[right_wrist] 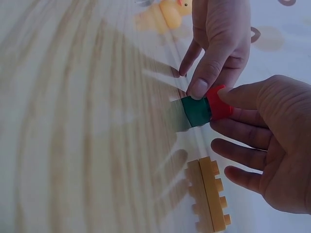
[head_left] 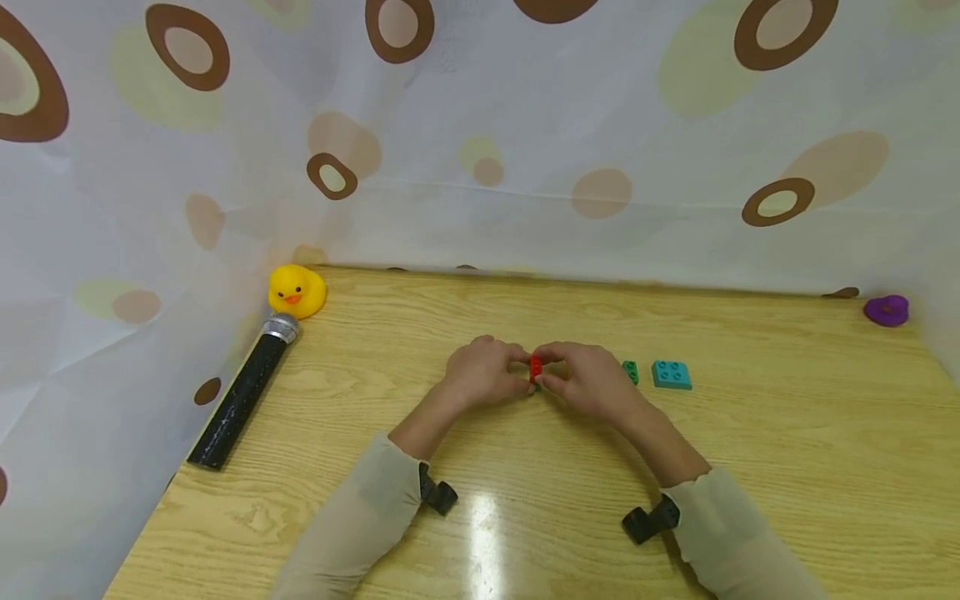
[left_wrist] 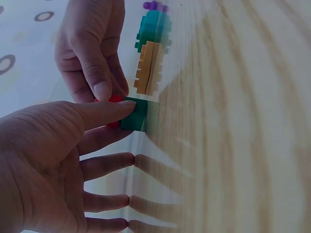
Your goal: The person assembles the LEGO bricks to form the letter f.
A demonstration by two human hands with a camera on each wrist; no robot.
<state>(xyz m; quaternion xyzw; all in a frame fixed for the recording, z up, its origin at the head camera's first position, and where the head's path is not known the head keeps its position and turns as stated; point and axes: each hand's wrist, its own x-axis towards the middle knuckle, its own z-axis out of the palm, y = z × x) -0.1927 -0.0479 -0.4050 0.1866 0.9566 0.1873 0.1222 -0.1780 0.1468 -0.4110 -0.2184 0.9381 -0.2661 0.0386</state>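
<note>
Near the middle of the table, my left hand (head_left: 486, 372) pinches a dark green toy building brick (left_wrist: 134, 115) between thumb and index finger, the other fingers spread. My right hand (head_left: 594, 382) grips a red building brick (right_wrist: 219, 103) that sits right on top of the green one. From above, the red brick (head_left: 536, 369) shows between both sets of fingertips, covering most of the green brick. A long yellow-orange brick (right_wrist: 210, 194) stands studs-up beside them; my right hand hides it in the head view.
Right of my hands lie a green brick (head_left: 631, 372) and a teal brick (head_left: 671, 375). A yellow rubber duck (head_left: 297, 292) and a microphone (head_left: 247, 392) lie at left; a purple toy (head_left: 887, 310) sits far right. Patterned sheeting (head_left: 480, 183) walls the table's back.
</note>
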